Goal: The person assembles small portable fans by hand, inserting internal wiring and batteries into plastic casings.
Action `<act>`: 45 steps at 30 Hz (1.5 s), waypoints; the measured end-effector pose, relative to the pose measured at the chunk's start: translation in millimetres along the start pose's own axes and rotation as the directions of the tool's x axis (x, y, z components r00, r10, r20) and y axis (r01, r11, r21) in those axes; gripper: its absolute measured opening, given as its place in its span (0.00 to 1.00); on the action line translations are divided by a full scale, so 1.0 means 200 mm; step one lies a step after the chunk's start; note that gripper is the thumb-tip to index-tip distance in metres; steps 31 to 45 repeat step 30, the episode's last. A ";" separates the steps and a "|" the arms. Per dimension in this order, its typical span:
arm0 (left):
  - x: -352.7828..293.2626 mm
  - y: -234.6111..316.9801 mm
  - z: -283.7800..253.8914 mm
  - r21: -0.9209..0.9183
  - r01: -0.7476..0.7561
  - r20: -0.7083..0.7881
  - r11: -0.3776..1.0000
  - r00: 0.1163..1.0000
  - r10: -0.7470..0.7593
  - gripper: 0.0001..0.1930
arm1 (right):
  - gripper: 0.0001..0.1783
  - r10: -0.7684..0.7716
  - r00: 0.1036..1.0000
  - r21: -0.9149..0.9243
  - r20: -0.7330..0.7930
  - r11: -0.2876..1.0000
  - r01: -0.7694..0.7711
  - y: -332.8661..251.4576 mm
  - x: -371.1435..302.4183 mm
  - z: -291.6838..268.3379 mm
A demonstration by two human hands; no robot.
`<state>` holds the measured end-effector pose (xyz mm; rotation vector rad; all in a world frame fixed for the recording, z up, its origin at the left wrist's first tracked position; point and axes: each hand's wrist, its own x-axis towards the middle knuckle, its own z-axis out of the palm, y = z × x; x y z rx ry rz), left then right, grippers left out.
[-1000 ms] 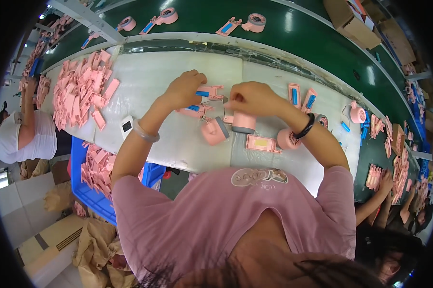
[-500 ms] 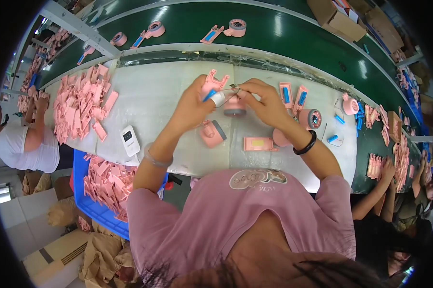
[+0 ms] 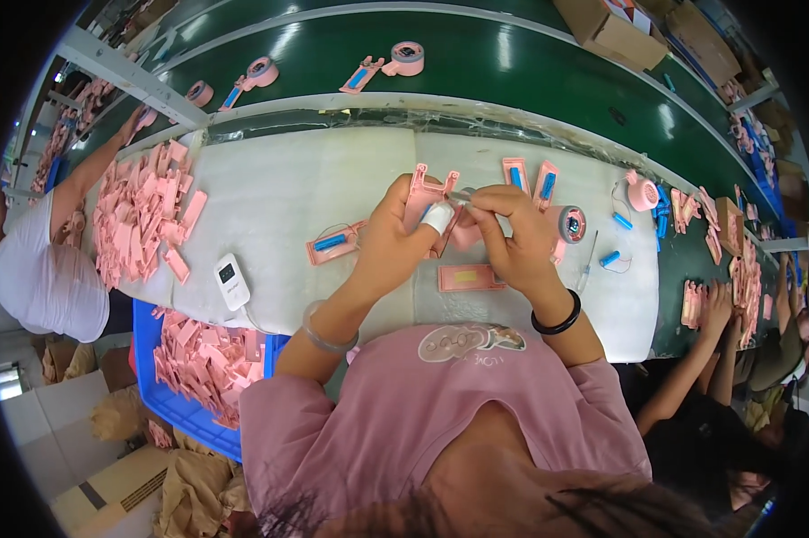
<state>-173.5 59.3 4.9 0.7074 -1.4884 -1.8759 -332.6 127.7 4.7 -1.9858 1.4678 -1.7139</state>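
Observation:
My left hand [image 3: 393, 235] grips a pink plastic handle shell [image 3: 433, 186] with two prongs at its top; a white wrap [image 3: 437, 217] covers the thumb. The fingertips of my right hand [image 3: 517, 235] pinch a thin grey piece [image 3: 461, 195] against the shell; its kind is unclear. A thin dark wire hangs between the hands. Partly hidden just behind them is a pink round fan head [image 3: 465, 236]. Beside my left wrist lies a pink shell with a blue battery [image 3: 331, 242]. Below my right fingers rests a pink shell with a yellowish patch [image 3: 470, 278].
Pink parts are heaped on the table [image 3: 283, 170] at left and fill a blue bin [image 3: 189, 437] below. A white device [image 3: 231, 282] lies nearby. Rightward are battery shells [image 3: 546, 185], a fan head [image 3: 568, 224] and a screwdriver [image 3: 589, 261]. A green conveyor [image 3: 476, 45] runs behind; co-workers flank me.
My hands have moved slightly lower and right, tilting the shell upright. The battery shell beside my left wrist has come into view. The left co-worker's arm now reaches toward the conveyor.

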 end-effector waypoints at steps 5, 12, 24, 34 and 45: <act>-0.01 0.00 0.04 -0.002 -0.051 0.072 0.999 0.996 0.051 0.15 | 0.11 -0.142 0.989 -0.071 0.030 0.987 0.144 0.01 0.00 -0.03; -0.02 0.01 0.05 0.158 -0.113 0.114 0.981 0.989 0.096 0.18 | 0.14 -0.212 0.977 -0.089 -0.001 0.973 0.211 0.05 -0.02 -0.03; -0.02 -0.02 0.05 0.234 -0.199 0.164 0.952 0.973 0.163 0.21 | 0.14 -0.228 0.974 -0.081 -0.012 0.971 0.226 0.08 -0.04 -0.03; -0.03 -0.03 0.05 0.334 -0.224 0.118 0.916 0.974 0.195 0.23 | 0.14 -0.178 0.984 -0.052 -0.023 0.983 0.177 0.09 -0.05 -0.02; -0.03 -0.03 0.05 0.334 -0.224 0.118 0.916 0.974 0.195 0.23 | 0.14 -0.178 0.984 -0.052 -0.023 0.983 0.177 0.09 -0.05 -0.02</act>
